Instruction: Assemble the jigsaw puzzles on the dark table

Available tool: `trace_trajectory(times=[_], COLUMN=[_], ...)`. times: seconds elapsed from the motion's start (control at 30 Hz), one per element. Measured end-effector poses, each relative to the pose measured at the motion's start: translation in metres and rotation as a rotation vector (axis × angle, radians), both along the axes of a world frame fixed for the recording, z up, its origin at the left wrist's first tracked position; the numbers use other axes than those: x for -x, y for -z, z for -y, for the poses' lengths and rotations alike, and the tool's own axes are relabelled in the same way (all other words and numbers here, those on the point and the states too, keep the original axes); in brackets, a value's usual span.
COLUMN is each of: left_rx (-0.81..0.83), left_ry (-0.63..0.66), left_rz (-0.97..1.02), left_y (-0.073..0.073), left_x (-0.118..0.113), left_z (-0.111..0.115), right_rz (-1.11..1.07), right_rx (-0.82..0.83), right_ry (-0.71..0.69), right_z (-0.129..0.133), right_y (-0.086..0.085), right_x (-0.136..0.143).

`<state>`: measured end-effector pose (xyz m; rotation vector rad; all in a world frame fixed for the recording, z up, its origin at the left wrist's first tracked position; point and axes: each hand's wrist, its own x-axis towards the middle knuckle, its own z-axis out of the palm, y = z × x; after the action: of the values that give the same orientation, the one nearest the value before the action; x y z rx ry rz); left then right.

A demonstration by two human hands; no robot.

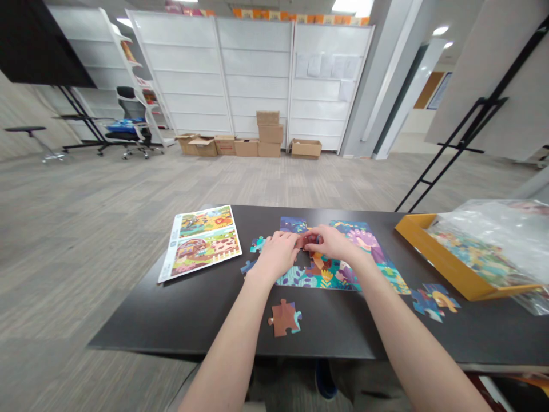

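My left hand (279, 253) and my right hand (332, 240) meet over a partly joined jigsaw puzzle (343, 273) on the black table. Between my fingertips is a reddish-brown puzzle piece (305, 240), pinched from both sides and partly hidden by the fingers. A dark gap in the puzzle shows just below it. Loose teal and blue pieces (258, 245) lie left of my left hand. Nearer to me, a brown puzzle piece (285, 318) with a light blue edge rests alone on the table. Several blue and yellow pieces (434, 301) lie to the right.
A picture sheet (206, 243) with farm and lion scenes lies at the table's left. On the right, a yellow box (450, 260) holds more pieces and a clear plastic bag (506, 232). Cardboard boxes (270, 134) stand by white shelves beyond the table.
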<state>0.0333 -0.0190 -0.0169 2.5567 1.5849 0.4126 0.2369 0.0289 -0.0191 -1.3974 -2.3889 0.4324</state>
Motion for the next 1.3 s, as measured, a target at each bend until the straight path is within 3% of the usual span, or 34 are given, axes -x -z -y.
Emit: trace_trajectory(times=[0.43,1.1,1.3], left_rx=[0.018,0.027,0.072], left_ry=[-0.002,0.052,0.075], left_rz=[0.013,0.060,0.181], left_y=[-0.001,0.007,0.008], left_x=[-0.001,0.003,0.008], left_z=[0.000,-0.008,-0.011], right_rz=[-0.008,-0.048,-0.131], right_rx=[0.018,0.003,0.036], right_ry=[-0.044,0.049,0.041], right_z=[0.001,0.013,0.010], right_y=[0.000,-0.008,-0.008], right_x=[0.002,0.011,0.006])
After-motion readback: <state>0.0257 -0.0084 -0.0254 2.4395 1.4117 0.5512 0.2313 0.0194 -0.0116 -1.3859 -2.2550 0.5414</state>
